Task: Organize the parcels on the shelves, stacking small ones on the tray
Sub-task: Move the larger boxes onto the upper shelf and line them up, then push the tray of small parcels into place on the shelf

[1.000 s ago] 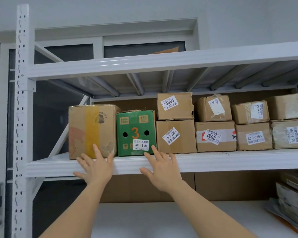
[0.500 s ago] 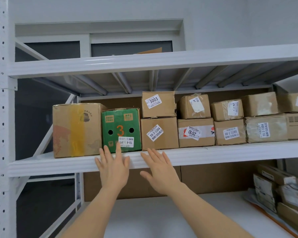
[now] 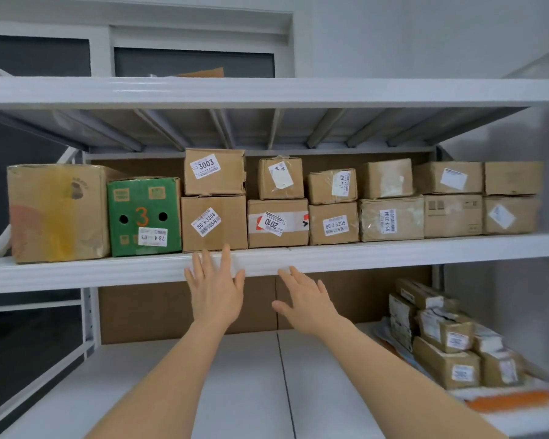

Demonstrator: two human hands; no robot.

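On the white metal shelf [image 3: 393, 251], brown cardboard parcels [image 3: 214, 221] sit in stacked rows.
Left hand [image 3: 214, 291] and right hand [image 3: 305, 301] reach up, fingers spread, holding nothing; a green box [image 3: 144, 217] sits nearby.

Parcels [image 3: 214, 222] line the middle shelf [image 3: 393, 253] — small ones [image 3: 447, 340] lower right.

I found the parcels [image 3: 214, 222] standing in a row along the middle shelf [image 3: 393, 251], mostly brown cartons stacked two high with white labels facing out. A large taped carton [image 3: 57, 213] and a green box [image 3: 144, 216] marked 3 stood singly at the left. Small parcels [image 3: 447, 337] were heaped on the lower shelf [image 3: 235, 375] at the right.
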